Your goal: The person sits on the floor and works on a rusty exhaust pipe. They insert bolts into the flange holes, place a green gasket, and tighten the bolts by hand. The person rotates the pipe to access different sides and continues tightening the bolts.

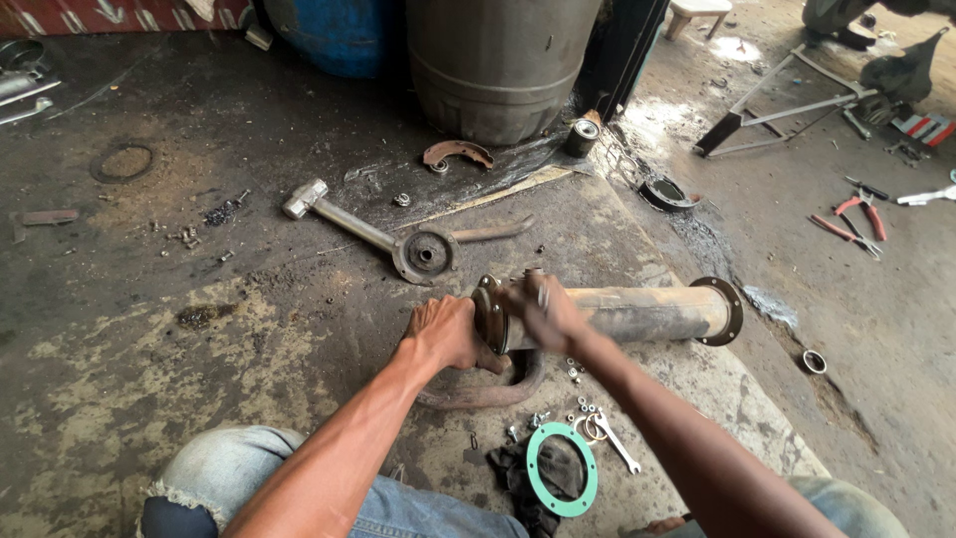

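Both hands work at the near end of a rusty flanged pipe [637,311] lying across the oil-stained concrete floor [199,299], just ahead of the person's knees. Left hand [445,332] is closed around the near flange [489,315] from the left side, fingers wrapped on its rim. Right hand [548,311] sits on top of the pipe just behind that flange, fingers curled; motion blur there, so can't tell if it's gripping the pipe or a small part. Far flange [724,310] at the pipe's other end stands upright w/ bolt holes showing. Under the pipe, a curved rusty bar [493,391] lies on the floor. Near the right forearm: loose nuts & washers [580,406], a small wrench [617,444], and a green ring gasket [563,468] resting on a dark rag [518,478]. Further out, a hammer [334,214] beside a round flange plate [426,255]. Red-handled pliers [864,211] lie well apart, far right.
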